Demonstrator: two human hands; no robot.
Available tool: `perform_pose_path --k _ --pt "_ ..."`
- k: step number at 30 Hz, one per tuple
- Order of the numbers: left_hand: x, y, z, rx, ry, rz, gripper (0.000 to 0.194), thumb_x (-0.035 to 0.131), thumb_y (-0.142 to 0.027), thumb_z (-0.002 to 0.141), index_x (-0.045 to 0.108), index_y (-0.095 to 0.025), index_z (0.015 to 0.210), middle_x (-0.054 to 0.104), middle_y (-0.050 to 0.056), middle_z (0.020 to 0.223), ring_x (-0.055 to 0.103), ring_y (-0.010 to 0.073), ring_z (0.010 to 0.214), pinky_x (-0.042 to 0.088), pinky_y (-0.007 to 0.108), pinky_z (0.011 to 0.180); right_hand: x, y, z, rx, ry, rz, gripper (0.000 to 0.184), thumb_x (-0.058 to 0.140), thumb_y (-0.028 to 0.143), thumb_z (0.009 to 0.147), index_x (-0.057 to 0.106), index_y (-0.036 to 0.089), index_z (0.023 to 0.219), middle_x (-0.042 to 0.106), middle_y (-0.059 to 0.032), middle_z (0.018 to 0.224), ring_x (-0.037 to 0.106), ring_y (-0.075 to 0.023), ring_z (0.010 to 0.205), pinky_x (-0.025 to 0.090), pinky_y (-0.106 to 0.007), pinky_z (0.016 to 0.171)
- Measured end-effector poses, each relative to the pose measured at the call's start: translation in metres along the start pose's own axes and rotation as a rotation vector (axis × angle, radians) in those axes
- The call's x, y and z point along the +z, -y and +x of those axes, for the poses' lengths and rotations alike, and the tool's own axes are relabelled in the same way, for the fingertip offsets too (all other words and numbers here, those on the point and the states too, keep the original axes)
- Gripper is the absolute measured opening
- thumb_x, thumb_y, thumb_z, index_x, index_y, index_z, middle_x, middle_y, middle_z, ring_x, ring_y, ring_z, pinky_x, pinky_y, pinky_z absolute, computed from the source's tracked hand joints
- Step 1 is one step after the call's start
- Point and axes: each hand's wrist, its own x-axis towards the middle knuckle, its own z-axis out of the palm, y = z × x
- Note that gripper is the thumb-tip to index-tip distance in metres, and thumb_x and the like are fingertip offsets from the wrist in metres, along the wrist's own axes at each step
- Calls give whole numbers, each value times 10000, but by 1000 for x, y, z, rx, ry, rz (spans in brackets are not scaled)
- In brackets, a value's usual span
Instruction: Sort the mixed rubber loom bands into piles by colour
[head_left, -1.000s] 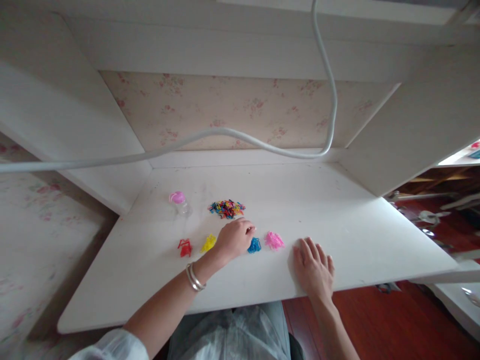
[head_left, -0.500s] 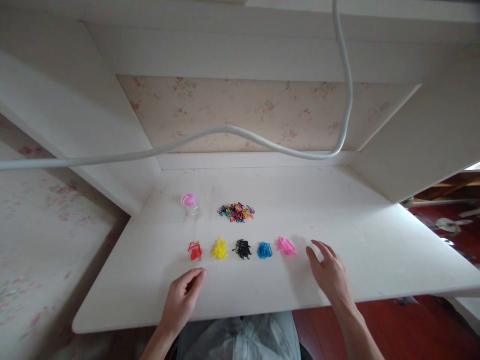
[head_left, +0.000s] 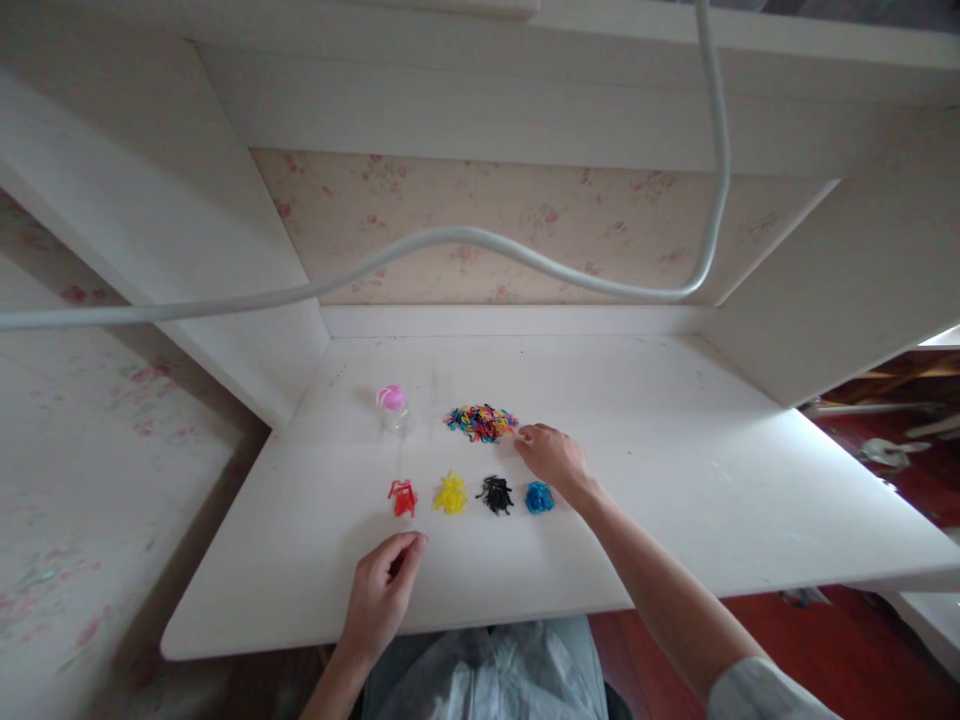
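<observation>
A mixed heap of small coloured rubber bands (head_left: 480, 423) lies on the white desk. My right hand (head_left: 553, 455) reaches to its right edge, thumb and fingers pinched together by a pinkish band there. In front runs a row of sorted piles: red rubber bands (head_left: 403, 497), yellow rubber bands (head_left: 450, 493), black rubber bands (head_left: 496, 494) and blue rubber bands (head_left: 538, 497). The right forearm covers the spot of the pink pile. My left hand (head_left: 386, 585) rests near the front edge below the red pile, fingers curled closed, with nothing visible in them.
A small clear jar with a pink lid (head_left: 391, 400) is behind the red pile. The white desk (head_left: 675, 480) has side panels and a shelf above. A white cable (head_left: 465, 236) hangs across the upper view.
My right hand has moved left and away from me, from beside the pink pile to the mixed heap, and its fingers have closed. The left hand keeps its place and shape.
</observation>
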Motion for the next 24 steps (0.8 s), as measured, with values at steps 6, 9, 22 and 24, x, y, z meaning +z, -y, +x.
perform_pose_path --k 6,9,22,24 --pt "2 -5 3 42 -1 26 309 457 -395 870 656 -158 853 589 13 654 523 125 603 428 196 575 10 7 7 -9 -21 -19 342 352 379 933 651 278 1066 621 -40 1092 595 -166 914 395 -239 694" --pt "2 -5 3 55 14 38 301 455 -390 875 656 -166 877 623 17 690 557 128 632 445 203 607 9 6 5 -13 -28 -22 365 323 371 952 650 264 1072 618 -46 1079 587 -157 917 383 -230 699" --pt "3 -4 5 88 -19 69 292 464 -370 869 677 -172 902 669 24 730 601 132 658 469 208 629 -1 -10 -5 -4 -99 0 395 295 366 964 669 243 997 632 -38 997 583 -139 857 352 -223 676" --pt "4 -3 5 83 -15 62 298 460 -382 872 671 -173 890 670 24 736 602 132 661 467 210 630 -4 -12 -6 -1 -115 6 381 310 361 960 674 258 998 636 -31 985 584 -142 857 353 -224 672"
